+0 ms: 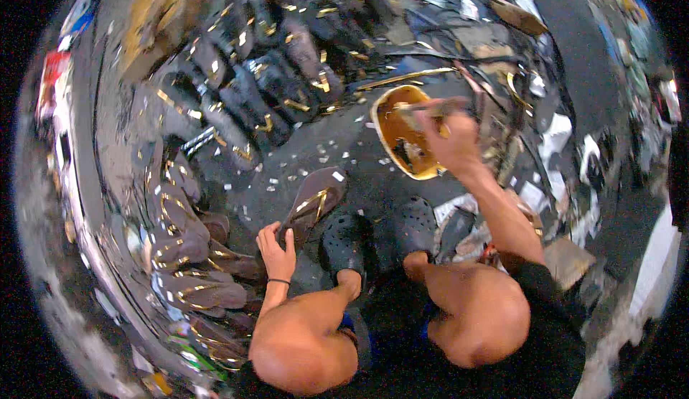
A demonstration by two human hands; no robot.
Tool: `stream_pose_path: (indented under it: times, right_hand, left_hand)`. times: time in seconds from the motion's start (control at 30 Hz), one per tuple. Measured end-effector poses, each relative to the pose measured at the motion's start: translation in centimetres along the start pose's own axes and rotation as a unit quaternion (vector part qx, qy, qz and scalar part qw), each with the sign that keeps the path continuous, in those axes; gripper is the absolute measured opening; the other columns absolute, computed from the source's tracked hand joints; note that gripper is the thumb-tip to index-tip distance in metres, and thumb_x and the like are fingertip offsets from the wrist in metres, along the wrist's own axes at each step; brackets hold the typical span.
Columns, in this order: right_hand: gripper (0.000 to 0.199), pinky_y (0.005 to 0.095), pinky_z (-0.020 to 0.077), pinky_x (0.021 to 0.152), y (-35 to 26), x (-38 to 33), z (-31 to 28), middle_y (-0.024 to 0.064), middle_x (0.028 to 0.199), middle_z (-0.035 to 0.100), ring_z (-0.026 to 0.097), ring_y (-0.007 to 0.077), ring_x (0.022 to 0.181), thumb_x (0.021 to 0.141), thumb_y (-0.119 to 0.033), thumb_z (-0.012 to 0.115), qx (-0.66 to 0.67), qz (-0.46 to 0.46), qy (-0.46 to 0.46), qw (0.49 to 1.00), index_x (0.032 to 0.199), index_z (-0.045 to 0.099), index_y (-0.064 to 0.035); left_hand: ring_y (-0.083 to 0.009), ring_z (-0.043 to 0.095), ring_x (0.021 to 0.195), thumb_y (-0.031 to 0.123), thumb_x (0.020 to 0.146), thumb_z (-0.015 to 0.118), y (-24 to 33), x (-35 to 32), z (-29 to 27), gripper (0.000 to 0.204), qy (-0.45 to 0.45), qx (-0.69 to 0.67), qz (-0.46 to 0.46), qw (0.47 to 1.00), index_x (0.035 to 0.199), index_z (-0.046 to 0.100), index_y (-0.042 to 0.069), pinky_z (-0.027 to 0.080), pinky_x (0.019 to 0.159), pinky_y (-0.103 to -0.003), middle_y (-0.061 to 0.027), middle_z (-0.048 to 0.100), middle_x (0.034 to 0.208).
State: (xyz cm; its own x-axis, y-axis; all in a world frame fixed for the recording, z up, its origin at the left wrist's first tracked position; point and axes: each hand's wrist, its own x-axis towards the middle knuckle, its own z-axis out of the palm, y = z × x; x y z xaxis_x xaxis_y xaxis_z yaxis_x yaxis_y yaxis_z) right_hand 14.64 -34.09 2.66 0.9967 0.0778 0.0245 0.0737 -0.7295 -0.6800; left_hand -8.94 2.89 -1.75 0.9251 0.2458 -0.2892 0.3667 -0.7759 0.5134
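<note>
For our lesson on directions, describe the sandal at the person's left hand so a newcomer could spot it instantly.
From the person's knees, go up to the dark clogs, then just left. There lies a brown sandal with a gold-trimmed strap. Unlike the rows of sandals above and the pile further left, it has the left hand at its near end.

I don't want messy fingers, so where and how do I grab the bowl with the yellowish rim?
Probably pinch the bowl by its left rim, coming from the left. That edge is bare and looks thin, while the right hand is over the right side and the inside looks brown and smeared.
</note>
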Motion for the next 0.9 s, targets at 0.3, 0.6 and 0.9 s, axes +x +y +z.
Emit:
stream_pose_path:
  times: [0.3,0.6,0.9]
  right_hand:
    - [0.033,0.0545,0.0522,0.075,-1.7,-7.8,-6.8,0.0268,0.090,0.068,0.066,0.0469,0.084,0.093,-0.028,0.060,-0.192,0.065,-0.218,0.955,0.109,0.058,0.0000]
    - [0.037,0.0328,0.0553,0.085,-14.1,-5.0,-6.3,0.0078,0.109,0.070,0.068,0.0179,0.096,0.087,-0.010,0.076,0.429,-0.063,-0.107,0.895,0.120,0.062,-0.0032]
    - [0.027,0.0383,0.0535,0.080,-17.3,0.5,3.3,0.0134,0.100,0.072,0.070,0.0277,0.090,0.081,-0.006,0.074,0.253,-0.370,0.015,0.894,0.107,0.072,-0.0076]
  left_hand:
    - [-0.0364,0.029,0.147,0.041,0.089,0.069,2.5,6.5,4.4,0.063,-0.098,0.013,0.331,0.938,0.139,0.053,0.007,0.022,0.119,-0.052,-0.0162,0.038,0.155]
    - [-0.0263,0.066,0.107,0.041,0.103,0.042,10.8,9.8,-1.2,0.053,-0.160,-0.699,-0.053,0.695,0.135,0.056,0.002,0.053,0.094,-0.038,-0.0126,0.066,0.124]
    - [-0.0178,0.067,0.100,0.036,0.103,0.045,8.8,9.4,-1.2,0.044,-0.142,-0.801,-0.057,0.579,0.129,0.059,0.004,0.056,0.085,-0.036,-0.0082,0.068,0.115]
